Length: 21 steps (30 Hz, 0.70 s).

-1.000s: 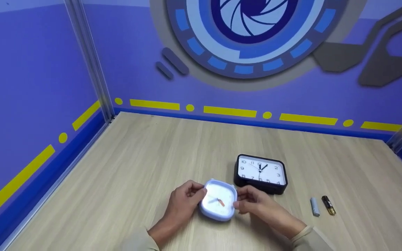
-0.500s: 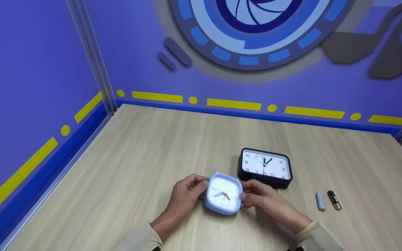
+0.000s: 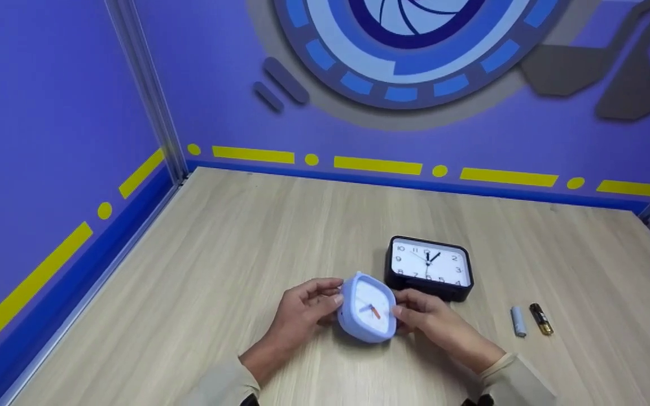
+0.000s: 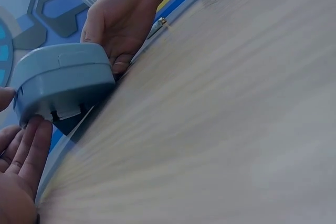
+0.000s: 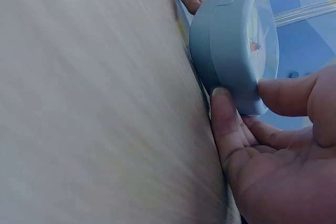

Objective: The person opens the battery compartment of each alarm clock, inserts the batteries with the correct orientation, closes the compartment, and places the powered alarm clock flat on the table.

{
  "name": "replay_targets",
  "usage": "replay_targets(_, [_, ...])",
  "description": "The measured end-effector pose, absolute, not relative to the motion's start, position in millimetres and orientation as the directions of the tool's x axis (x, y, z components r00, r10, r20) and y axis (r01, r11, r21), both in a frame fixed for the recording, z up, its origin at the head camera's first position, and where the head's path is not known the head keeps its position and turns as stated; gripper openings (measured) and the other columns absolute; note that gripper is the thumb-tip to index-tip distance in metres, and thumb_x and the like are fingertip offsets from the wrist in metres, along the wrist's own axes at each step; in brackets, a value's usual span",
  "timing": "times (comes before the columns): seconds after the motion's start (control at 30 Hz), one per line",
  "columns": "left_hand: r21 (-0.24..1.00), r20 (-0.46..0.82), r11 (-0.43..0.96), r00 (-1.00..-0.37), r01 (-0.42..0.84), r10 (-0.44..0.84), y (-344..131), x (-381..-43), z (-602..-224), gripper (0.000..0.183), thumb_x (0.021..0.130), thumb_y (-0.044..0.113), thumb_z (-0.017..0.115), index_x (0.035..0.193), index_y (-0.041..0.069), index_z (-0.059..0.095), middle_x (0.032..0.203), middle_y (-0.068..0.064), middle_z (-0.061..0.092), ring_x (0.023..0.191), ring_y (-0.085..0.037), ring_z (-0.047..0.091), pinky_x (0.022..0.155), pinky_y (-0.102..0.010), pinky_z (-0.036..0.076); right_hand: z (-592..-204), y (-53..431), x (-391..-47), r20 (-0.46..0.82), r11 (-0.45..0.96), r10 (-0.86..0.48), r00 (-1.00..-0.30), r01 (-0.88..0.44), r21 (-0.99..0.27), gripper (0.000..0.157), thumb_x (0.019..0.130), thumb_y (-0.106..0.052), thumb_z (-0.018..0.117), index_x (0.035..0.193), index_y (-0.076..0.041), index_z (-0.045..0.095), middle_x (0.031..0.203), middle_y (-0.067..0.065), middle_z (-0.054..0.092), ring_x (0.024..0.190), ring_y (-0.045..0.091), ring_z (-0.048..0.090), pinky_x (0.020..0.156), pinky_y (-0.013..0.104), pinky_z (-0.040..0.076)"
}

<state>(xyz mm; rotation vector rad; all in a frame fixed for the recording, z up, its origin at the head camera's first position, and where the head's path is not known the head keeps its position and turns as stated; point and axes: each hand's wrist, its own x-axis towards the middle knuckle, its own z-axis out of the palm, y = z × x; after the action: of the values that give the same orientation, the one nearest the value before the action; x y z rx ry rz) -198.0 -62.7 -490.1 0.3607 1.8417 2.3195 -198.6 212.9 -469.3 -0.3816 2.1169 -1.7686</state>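
Observation:
Between both hands is a small light-blue alarm clock (image 3: 367, 310), its white face tilted up and turned toward the right. My left hand (image 3: 305, 307) holds its left side. In the left wrist view, the left fingertips (image 4: 38, 135) touch the clock's back, where dark small parts show. On the opposite side my right hand (image 3: 440, 324) pinches the edge. The right wrist view has the right thumb (image 5: 289, 95) on the front rim and a finger against the casing. Just behind the right fingers lies a black rectangular clock (image 3: 429, 268), face up.
Two batteries lie on the wooden table (image 3: 257, 237) right of the hands: a grey one (image 3: 518, 321) and a black-and-gold one (image 3: 541, 319). Purple-blue panels (image 3: 60, 101) wall in the table at the left and back.
The light-blue clock has turned, so its face angles more to the right and its left side shows more. Both hands keep hold of it. The head view has shifted slightly.

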Motion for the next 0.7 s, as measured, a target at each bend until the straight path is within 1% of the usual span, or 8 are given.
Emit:
replay_targets(0.1, [0.966, 0.078, -0.26, -0.947, -0.006, 0.312, -58, -200, -490, 0.039, 0.099, 0.007, 0.075, 0.131, -0.011, 0.064, 0.11, -0.014, 0.07, 0.092, -0.02, 0.073, 0.08, -0.035, 0.061, -471, 219, -193, -0.102, 0.139, -0.408, -0.907, 0.048, -0.989, 0.043, 0.107, -0.009, 0.061, 0.138, 0.02, 0.052, 0.112, 0.014, 0.069, 0.095, 0.023, 0.072, 0.087, 0.037, 0.06])
replay_targets(0.2, [0.964, 0.05, -0.261, -0.932, -0.049, 0.36, -52, -202, -491, 0.036, 0.1, 0.009, 0.075, 0.129, -0.01, 0.063, 0.107, -0.013, 0.071, 0.087, -0.021, 0.073, 0.077, -0.034, 0.061, -471, 226, -186, -0.105, 0.112, -0.389, -0.915, 0.066, -0.992, 0.043, 0.108, -0.008, 0.06, 0.138, 0.02, 0.051, 0.113, 0.016, 0.068, 0.095, 0.025, 0.072, 0.088, 0.038, 0.06])
replay_targets(0.33, [0.972, 0.026, -0.221, -0.905, -0.075, 0.424, -44, -203, -491, 0.029, 0.103, 0.013, 0.072, 0.122, -0.008, 0.065, 0.103, -0.011, 0.072, 0.084, -0.02, 0.071, 0.075, -0.033, 0.061, -472, 234, -176, -0.123, 0.111, -0.347, -0.93, 0.09, -0.99, 0.041, 0.108, -0.009, 0.059, 0.138, 0.018, 0.053, 0.114, 0.016, 0.069, 0.095, 0.026, 0.072, 0.088, 0.039, 0.059])
replay_targets(0.47, [0.982, 0.035, -0.181, -0.883, -0.057, 0.468, -41, -204, -489, 0.025, 0.106, 0.017, 0.068, 0.117, -0.006, 0.068, 0.098, -0.01, 0.073, 0.081, -0.02, 0.069, 0.074, -0.034, 0.06, -470, 236, -169, -0.143, 0.111, -0.293, -0.945, 0.115, -0.987, 0.037, 0.108, -0.01, 0.06, 0.135, 0.015, 0.056, 0.112, 0.016, 0.07, 0.094, 0.027, 0.073, 0.088, 0.04, 0.06])
replay_targets(0.53, [0.984, 0.035, -0.169, -0.882, -0.05, 0.47, -45, -202, -489, 0.026, 0.107, 0.018, 0.067, 0.116, -0.006, 0.068, 0.096, -0.01, 0.072, 0.08, -0.02, 0.068, 0.073, -0.034, 0.06, -470, 231, -167, -0.147, 0.105, -0.277, -0.95, 0.122, -0.987, 0.035, 0.107, -0.01, 0.061, 0.133, 0.014, 0.058, 0.111, 0.016, 0.071, 0.094, 0.027, 0.073, 0.088, 0.041, 0.06])
replay_targets(0.7, [0.992, 0.006, -0.121, -0.924, -0.044, 0.383, -80, -192, -487, 0.031, 0.109, 0.022, 0.063, 0.119, -0.006, 0.067, 0.097, -0.012, 0.071, 0.084, -0.021, 0.069, 0.073, -0.035, 0.06, -469, 198, -181, -0.147, 0.141, -0.347, -0.926, 0.103, -0.985, 0.031, 0.105, -0.011, 0.065, 0.127, 0.011, 0.063, 0.107, 0.016, 0.073, 0.093, 0.025, 0.073, 0.086, 0.04, 0.06])
